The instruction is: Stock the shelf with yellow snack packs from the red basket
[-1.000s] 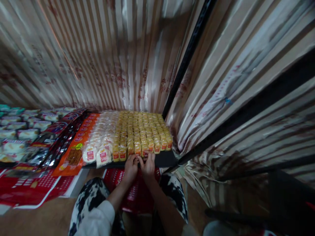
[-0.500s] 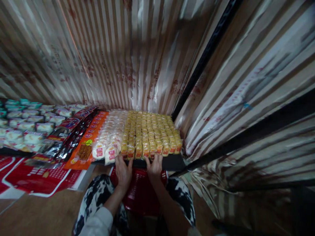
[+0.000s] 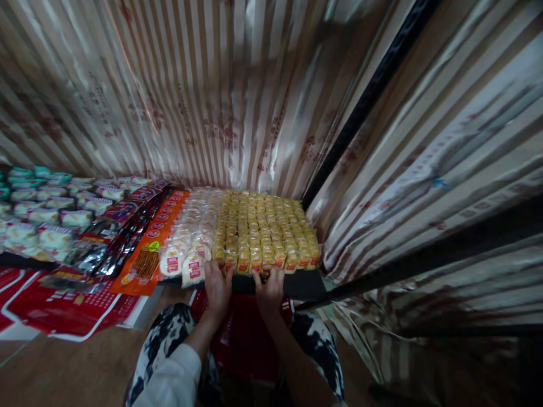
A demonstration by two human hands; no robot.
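Rows of yellow wrapped snack packs (image 3: pixel 263 226) stand on a black shelf (image 3: pixel 303 284). My left hand (image 3: pixel 218 285) touches the front packs at the left end of the yellow rows, thumb and fingers apart around a pack's lower front. Further right, my right hand (image 3: pixel 270 285) has its thumb and fingertips against the front of the middle yellow packs. White wrapped packs (image 3: pixel 194 265) with red labels stand just left of my left hand. The fingertips of both hands are partly hidden against the packs.
Left of the white packs lie an orange packet (image 3: pixel 146 263), dark shiny packets (image 3: pixel 114 232) and white-and-green packs (image 3: pixel 55 217). A red bag (image 3: pixel 72 308) hangs at the lower left. A red basket (image 3: pixel 241 339) sits between my knees. Black poles and striped sheeting stand behind and right.
The view has shifted slightly, so the shelf and packs appear a little further right. Both hands remain at the front of the yellow packs, with only slight finger movement.
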